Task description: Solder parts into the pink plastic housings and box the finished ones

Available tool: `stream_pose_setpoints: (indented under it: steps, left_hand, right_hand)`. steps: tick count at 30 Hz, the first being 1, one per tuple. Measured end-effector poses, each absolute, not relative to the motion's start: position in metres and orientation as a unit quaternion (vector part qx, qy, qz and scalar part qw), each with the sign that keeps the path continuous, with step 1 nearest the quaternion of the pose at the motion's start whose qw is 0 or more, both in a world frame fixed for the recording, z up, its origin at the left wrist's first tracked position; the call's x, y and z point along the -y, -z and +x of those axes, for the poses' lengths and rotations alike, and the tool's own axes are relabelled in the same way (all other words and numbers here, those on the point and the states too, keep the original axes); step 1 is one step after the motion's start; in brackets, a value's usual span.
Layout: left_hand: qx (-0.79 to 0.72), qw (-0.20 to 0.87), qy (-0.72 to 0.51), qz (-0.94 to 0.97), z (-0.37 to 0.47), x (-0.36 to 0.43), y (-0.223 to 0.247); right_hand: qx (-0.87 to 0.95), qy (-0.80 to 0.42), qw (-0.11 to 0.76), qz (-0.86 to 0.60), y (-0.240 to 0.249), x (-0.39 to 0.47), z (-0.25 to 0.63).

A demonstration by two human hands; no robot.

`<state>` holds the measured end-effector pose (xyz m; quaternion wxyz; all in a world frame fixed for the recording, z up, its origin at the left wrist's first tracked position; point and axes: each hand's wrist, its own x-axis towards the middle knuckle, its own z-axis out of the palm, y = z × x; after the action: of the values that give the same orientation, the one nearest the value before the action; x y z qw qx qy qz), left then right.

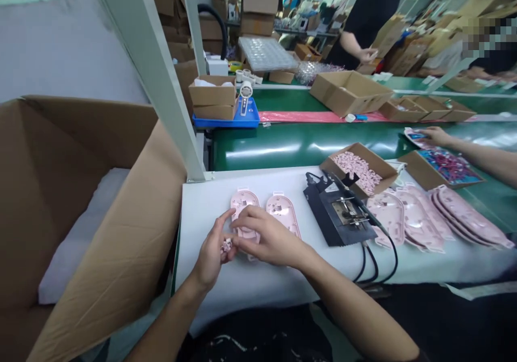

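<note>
At the centre of the frame, 2 pink shells point(283, 211) lie on the white table point(204, 203), the left shell partly hidden by the hands. The left hand point(209, 254) curls around a few small pink parts point(226, 245); the right hand point(270, 238) is bent over that shell, and I cannot tell whether its fingertips pinch anything. The shells look light, stiff and slippery: best held by opposite rims. The parts look hard and easily dropped; pinch their sides, 1 at a time.
</note>
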<state>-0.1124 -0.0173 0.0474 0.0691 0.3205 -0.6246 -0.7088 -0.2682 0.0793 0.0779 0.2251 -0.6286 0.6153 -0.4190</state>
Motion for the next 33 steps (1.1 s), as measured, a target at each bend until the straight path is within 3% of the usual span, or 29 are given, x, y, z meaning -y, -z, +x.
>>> stream_pose_setpoints:
  steps: [7, 13, 17, 25, 27, 29, 33]
  left_hand:
    - [0.507, 0.059, 0.799, 0.320, -0.115, -0.004, -0.033]
    - [0.484, 0.054, 0.817, 0.309, -0.126, -0.012, -0.033]
    - [0.452, 0.029, 0.839, 0.301, -0.129, -0.016, -0.038]
    - [0.556, 0.043, 0.782, 0.278, -0.127, -0.016, -0.042]
    - [0.602, 0.046, 0.751, 0.267, -0.130, -0.014, -0.043]
    - [0.641, 0.038, 0.724, 0.252, -0.134, -0.012, -0.044]
    - [0.714, 0.033, 0.661, 0.227, -0.148, -0.006, -0.048]
  right_hand:
    - [-0.625, 0.431, 0.245, -0.603, -0.073, -0.105, -0.250]
    - [-0.596, 0.417, 0.355, -0.587, -0.078, -0.117, -0.264]
    - [-0.547, 0.475, 0.411, -0.554, -0.079, -0.125, -0.267]
    - [-0.613, 0.582, 0.332, -0.419, -0.060, -0.138, -0.307]
    - [-0.703, 0.516, 0.223, -0.436, -0.052, -0.138, -0.332]
    - [-0.785, 0.375, 0.121, -0.478, -0.046, -0.135, -0.353]
    - [-0.796, 0.207, 0.100, -0.560, -0.041, -0.126, -0.370]
